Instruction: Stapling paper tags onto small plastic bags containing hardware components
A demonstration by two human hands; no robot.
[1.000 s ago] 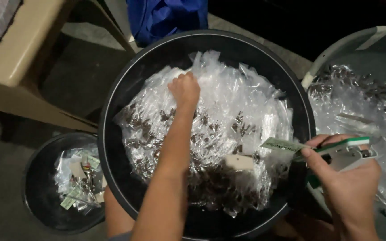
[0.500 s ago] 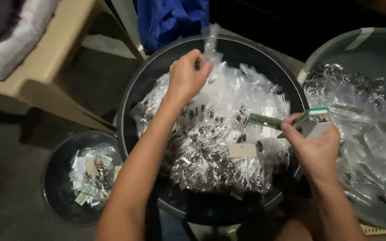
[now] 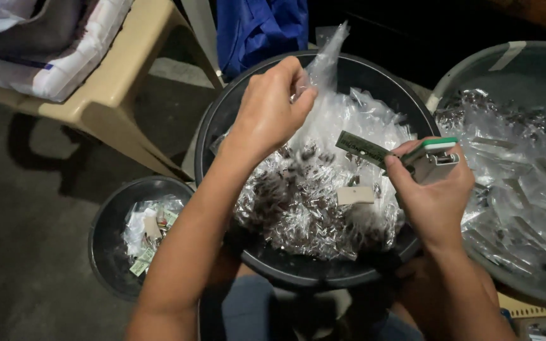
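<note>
My left hand (image 3: 266,110) is shut on a small clear plastic packet (image 3: 325,58), lifted above a black basin (image 3: 222,117) heaped with several clear packets (image 3: 314,202) of dark bits. My right hand (image 3: 434,196) grips a white and green stapler (image 3: 436,156) together with a green paper label (image 3: 361,148) that sticks out to the left. Both hands hover over the basin, a short gap between packet and label.
A grey basin (image 3: 513,66) with more clear packets stands at the right. A small black bucket (image 3: 105,237) at lower left holds labelled packets. A beige plastic chair (image 3: 109,107) with cloth on it is upper left; blue fabric (image 3: 260,25) lies behind.
My left hand picked a packet out of the pile and raised it. My right hand brought the stapler and label up and leftward over the basin.
</note>
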